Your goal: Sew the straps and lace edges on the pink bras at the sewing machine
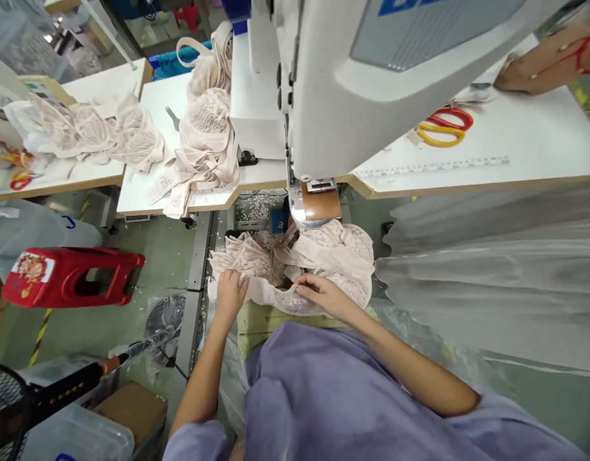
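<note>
A beige lace bra [266, 291] lies across my lap, below the sewing machine's arm. My left hand [231, 294] is closed on the left end of its band, fingers pinched together. To the right, my right hand [320, 294] pinches the band's upper edge between thumb and fingers. Bunched lace cups [340, 253] rest just past my hands, near the machine's rounded end [320, 202]. Whether all this lace belongs to one bra, I cannot tell.
The white sewing machine [324, 115] rises over the table. Beige bras [208, 141] are piled left of it. Scissors with red and yellow handles [441, 131] and a ruler [434, 166] lie on the right. A red stool [74, 275] and a fan [7, 410] are at left.
</note>
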A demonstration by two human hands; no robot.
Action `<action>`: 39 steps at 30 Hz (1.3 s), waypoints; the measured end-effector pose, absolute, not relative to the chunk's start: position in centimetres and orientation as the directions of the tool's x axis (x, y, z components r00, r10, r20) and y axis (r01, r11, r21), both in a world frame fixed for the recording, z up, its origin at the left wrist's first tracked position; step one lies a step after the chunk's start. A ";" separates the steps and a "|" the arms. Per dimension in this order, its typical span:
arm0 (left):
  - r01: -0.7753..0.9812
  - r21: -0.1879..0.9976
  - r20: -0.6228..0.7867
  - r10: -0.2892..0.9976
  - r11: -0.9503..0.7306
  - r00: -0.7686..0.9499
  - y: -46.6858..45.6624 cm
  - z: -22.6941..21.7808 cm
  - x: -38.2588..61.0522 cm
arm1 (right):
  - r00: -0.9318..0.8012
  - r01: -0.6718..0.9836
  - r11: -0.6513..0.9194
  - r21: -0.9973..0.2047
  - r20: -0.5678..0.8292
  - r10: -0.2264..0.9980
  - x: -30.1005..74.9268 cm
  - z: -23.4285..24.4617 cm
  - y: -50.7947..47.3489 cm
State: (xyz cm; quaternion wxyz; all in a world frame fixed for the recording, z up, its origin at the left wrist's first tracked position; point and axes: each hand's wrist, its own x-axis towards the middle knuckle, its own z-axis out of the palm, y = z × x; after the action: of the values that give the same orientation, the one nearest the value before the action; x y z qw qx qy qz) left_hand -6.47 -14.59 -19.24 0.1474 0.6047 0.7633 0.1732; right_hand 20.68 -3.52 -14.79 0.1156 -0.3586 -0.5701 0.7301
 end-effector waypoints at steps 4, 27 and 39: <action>0.840 0.535 -0.026 0.995 0.093 -0.094 -16.4 -19.4 -8.3 | -0.641 0.235 -0.379 -0.895 -0.436 0.632 20.3 -15.4 -2.7; 0.820 0.535 -0.104 0.979 0.205 -0.177 -11.9 -20.5 -10.0 | -0.464 -0.084 -0.504 -0.860 -0.414 0.783 19.6 -15.2 -1.2; 0.849 0.408 -0.280 0.931 0.336 -0.234 -10.3 -14.5 -8.4 | -0.435 -0.123 -0.364 -0.923 -0.279 0.856 21.4 -14.7 0.3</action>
State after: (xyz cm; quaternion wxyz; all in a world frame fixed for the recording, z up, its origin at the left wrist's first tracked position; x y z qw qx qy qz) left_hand -8.44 -10.28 -14.52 0.2412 0.5699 0.7809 0.0849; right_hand 21.42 0.30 -14.68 0.3409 -0.4079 -0.4493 0.7180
